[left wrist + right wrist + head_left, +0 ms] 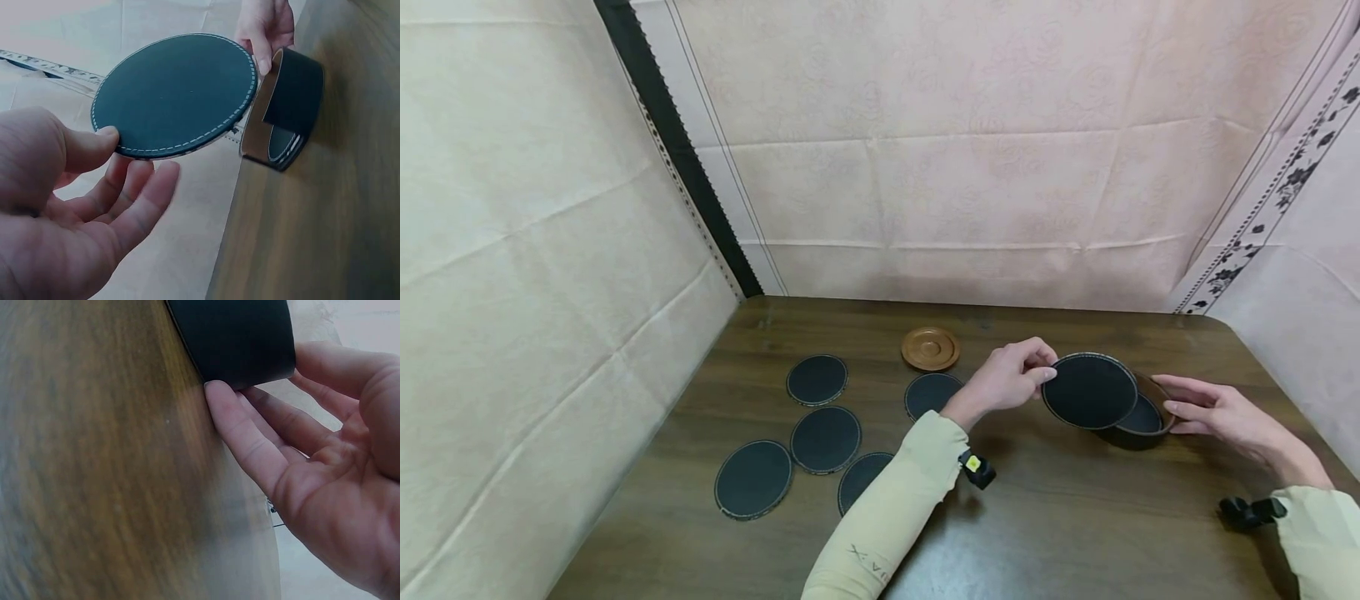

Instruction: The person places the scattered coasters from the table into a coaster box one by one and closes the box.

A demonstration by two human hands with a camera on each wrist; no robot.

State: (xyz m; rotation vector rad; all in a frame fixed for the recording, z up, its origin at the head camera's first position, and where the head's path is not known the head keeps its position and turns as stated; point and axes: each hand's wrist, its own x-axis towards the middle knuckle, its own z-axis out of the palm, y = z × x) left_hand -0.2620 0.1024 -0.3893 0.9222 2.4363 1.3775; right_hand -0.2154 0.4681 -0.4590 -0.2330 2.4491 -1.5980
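My left hand [1006,377] pinches a round black coaster [1090,390] by its edge, thumb on top and fingertips below. Light stitching runs around the coaster's rim in the left wrist view. The coaster is raised and tilted, overlapping the left side of a round coaster holder [299,94] with a black outside and brown inside. A gap opens in the holder's wall, and another dark coaster [1142,416] lies inside it. My right hand [1225,417] grips the holder from the right, with fingertips against its black wall [240,344] in the right wrist view.
Several more black coasters, among them a near-left coaster [753,481] and a far-left coaster [817,380], lie flat on the brown wooden table [1045,517]. A brown grooved disc [930,349] lies toward the back. Pale cloth [970,192] hangs behind and at both sides.
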